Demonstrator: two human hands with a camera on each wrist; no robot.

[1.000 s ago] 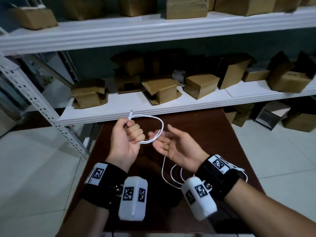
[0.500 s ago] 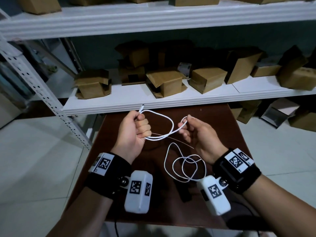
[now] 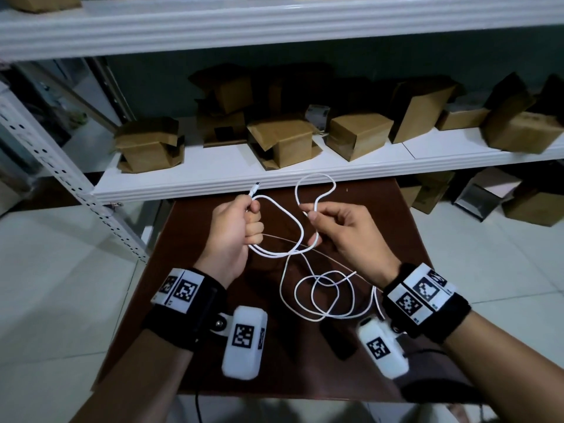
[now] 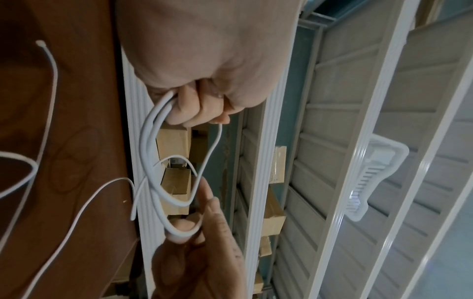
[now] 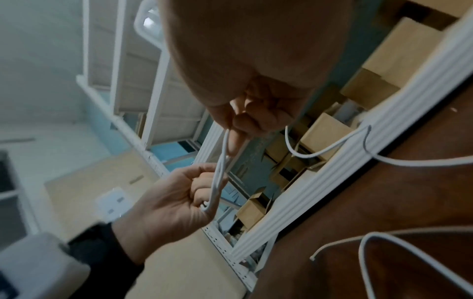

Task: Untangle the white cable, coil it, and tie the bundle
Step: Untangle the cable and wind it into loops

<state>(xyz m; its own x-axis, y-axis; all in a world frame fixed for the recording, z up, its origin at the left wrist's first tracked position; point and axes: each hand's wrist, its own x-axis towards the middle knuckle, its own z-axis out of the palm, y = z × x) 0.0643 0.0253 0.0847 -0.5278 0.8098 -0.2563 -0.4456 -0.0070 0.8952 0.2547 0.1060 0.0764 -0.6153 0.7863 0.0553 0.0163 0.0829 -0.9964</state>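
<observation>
Gripping the cable (image 3: 276, 206) in the left hand (image 3: 229, 236), fingers curled tight into a fist round two strands, connector (image 3: 254, 189) poking up out of the fist toward the shelf (image 3: 213, 175). Pinching a farther stretch between thumb and forefinger of the right hand (image 3: 345, 236), remaining fingers loosely bent, one small loop rising above the pinch. Sagging between both hands in a shallow double arc, held clear above the table (image 3: 195, 227). Trailing down from there into loose overlapping loops lying on the dark wood near the right wrist, still tangled, not tied. Showing in the left wrist view the other end (image 4: 40, 42) lying on the table. Sitting behind, on the shelf, several cardboard boxes (image 3: 283, 141).
</observation>
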